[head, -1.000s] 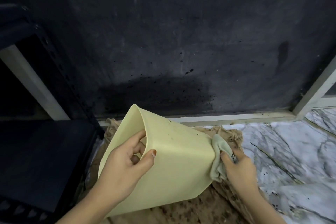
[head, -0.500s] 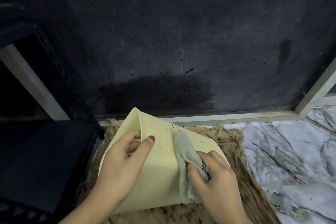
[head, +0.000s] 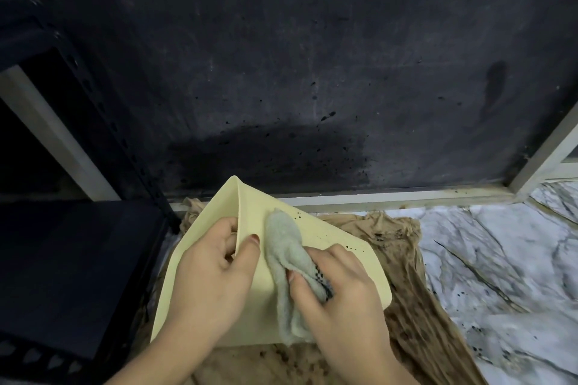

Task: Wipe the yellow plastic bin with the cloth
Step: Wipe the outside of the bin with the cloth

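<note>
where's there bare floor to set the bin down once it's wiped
Bare marble floor lies to the right, between the brown cloth and the pale frame, though speckled dark. It is crowded under the yellow bin, where both hands work, and the black shelf blocks the left.

Smooth plastic bin [head: 341, 247], fuzzy cloth [head: 286, 247]

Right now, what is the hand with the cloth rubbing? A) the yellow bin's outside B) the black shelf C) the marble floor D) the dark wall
A: the right hand grips the grey cloth and presses it against the outer side of the yellow bin, which the left hand holds by its rim.
</note>
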Available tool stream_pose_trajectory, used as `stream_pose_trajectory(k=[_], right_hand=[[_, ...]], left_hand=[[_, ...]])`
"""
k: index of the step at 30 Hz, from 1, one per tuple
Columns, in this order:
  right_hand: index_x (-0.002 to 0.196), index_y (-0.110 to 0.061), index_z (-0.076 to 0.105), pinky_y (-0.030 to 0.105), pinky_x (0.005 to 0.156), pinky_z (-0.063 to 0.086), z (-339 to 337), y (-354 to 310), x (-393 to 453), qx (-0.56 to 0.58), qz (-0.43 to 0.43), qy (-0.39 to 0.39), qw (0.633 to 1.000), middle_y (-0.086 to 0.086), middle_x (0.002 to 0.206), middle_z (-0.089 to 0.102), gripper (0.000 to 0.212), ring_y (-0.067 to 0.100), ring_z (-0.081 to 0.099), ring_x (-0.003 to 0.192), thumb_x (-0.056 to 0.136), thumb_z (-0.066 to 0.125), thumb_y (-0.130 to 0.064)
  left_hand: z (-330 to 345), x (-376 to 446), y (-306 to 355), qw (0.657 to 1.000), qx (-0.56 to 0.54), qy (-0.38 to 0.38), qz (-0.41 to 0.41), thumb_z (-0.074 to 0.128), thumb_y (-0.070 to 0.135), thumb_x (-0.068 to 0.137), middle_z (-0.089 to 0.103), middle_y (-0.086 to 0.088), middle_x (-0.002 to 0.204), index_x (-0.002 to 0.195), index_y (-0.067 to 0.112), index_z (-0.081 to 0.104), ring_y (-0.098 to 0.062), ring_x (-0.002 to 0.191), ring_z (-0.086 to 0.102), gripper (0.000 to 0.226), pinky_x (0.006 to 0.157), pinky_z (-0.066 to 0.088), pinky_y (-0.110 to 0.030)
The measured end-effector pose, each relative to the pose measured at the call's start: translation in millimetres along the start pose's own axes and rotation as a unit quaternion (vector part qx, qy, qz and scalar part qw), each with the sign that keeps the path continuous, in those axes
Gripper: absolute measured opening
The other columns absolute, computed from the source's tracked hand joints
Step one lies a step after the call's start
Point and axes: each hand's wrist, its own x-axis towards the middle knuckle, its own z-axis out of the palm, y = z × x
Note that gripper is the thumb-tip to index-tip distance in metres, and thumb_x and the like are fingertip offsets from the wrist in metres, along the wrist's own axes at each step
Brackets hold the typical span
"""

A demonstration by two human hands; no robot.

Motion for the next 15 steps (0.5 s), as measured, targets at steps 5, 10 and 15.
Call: stream_pose_trajectory(k=[5,10,15], right_hand=[[0.078,-0.024,0.062,0.032,0.066,0.046,0.6,-6.4,28.2,0.009,0.043,-0.041,0.998,-0.006,0.074,0.052,0.024,0.014,0.053,0.077,0.075,0.046,-0.041],[0.066,-0.017,0.057,0.035,0.065,0.045,-3.3,14.7,44.5,-0.008,0.092,-0.053,0.994,-0.001,0.074,0.056,0.017,0.014,0.052,0.075,0.081,0.057,-0.024],[0.072,-0.031,0.064,0.031,0.064,0.047,-13.9,52.3,38.9,-0.014,0.146,-0.043,0.988,-0.004,0.076,0.066,0.011,0.012,0.06,0.072,0.081,0.062,-0.024]], left_hand=[[-1.2,0.6,1.1,1.0,-0.004,0.014,-0.018,0.053,0.027,0.087,0.074,0.0,0.07,0.084,0.028,0.064,-0.034,0.07,0.066,0.011,0.072,0.054,-0.051],[-2.8,-1.2,-0.3,0.999,-0.022,0.012,-0.032,0.051,0.026,0.089,0.076,0.01,0.071,0.088,0.028,0.063,-0.03,0.071,0.068,0.013,0.075,0.054,-0.052],[-5.7,0.1,-4.5,0.998,-0.029,0.019,-0.043,0.051,0.019,0.09,0.076,0.013,0.073,0.088,0.028,0.064,-0.024,0.071,0.07,0.016,0.075,0.054,-0.047]])
